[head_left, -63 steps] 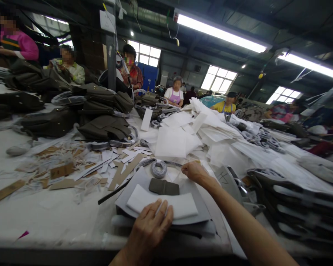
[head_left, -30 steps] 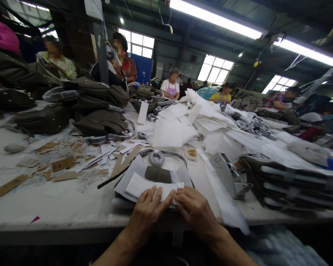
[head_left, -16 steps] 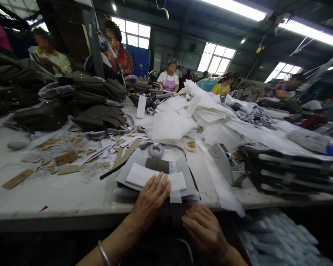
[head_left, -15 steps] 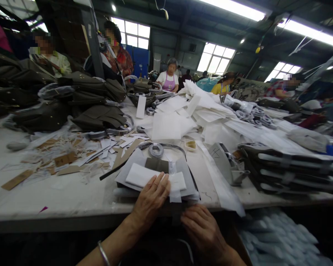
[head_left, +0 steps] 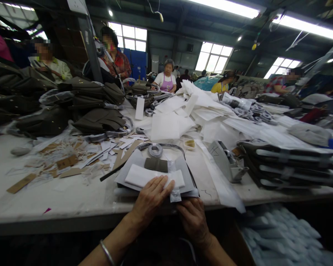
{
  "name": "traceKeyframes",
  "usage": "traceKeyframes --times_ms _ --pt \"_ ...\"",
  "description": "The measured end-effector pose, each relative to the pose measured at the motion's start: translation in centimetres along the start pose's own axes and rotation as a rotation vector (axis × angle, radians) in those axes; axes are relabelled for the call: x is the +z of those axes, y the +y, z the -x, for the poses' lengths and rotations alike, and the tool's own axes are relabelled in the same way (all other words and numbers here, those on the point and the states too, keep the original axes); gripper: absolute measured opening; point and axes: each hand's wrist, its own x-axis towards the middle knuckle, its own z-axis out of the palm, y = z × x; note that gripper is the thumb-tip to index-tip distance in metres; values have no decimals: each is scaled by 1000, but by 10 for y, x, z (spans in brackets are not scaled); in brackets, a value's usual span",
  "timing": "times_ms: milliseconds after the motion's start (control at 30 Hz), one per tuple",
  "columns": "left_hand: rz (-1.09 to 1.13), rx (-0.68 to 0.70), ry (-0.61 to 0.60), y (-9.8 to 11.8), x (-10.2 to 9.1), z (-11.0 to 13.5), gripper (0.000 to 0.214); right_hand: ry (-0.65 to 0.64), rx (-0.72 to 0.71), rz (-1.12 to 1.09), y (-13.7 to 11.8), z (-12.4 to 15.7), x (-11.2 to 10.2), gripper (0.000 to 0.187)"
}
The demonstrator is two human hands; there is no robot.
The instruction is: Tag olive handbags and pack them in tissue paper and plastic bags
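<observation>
A dark bag with a long strap lies flat on the table in front of me, covered by a pale grey sheet. Across the sheet rests a folded white padding strip, and my left hand lies on it with fingers stretched out flat. A clear tape strip runs down over the padding and the bag's near edge. Just below that edge, my right hand has its fingers curled in, their tips hidden. Above the padding sit an olive flap piece and a wrapped coil.
A grey tape dispenser stands to the right, beside stacked wrapped bags. White sheets are heaped behind. Cardboard and paper scraps litter the left, near piled dark bags. Several people work farther back.
My right hand has moved up and slightly left, closer to the bag's near edge. My left hand stays on the padding, its thumb now farther out. The camera view has shifted slightly.
</observation>
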Motion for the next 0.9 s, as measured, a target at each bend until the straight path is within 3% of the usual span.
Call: traceKeyframes --times_ms 167,300,500,700,767,900 --pt "-10 -4 3 1 2 2 41 18 77 -71 -13 -3 -5 26" --pt "-8 -7 -27 3 3 5 41 -48 123 -200 -24 1 -7 24" --pt "-10 -5 -14 2 3 6 42 -83 247 -449 -21 6 -9 21" --pt "42 19 5 0 -2 4 42 -223 -23 -365 -17 7 -17 57" --pt "59 12 4 0 -3 4 42 -191 -93 -317 -14 3 -19 62" --pt "79 5 3 0 -4 3 42 -73 -77 -293 -8 -14 -19 65"
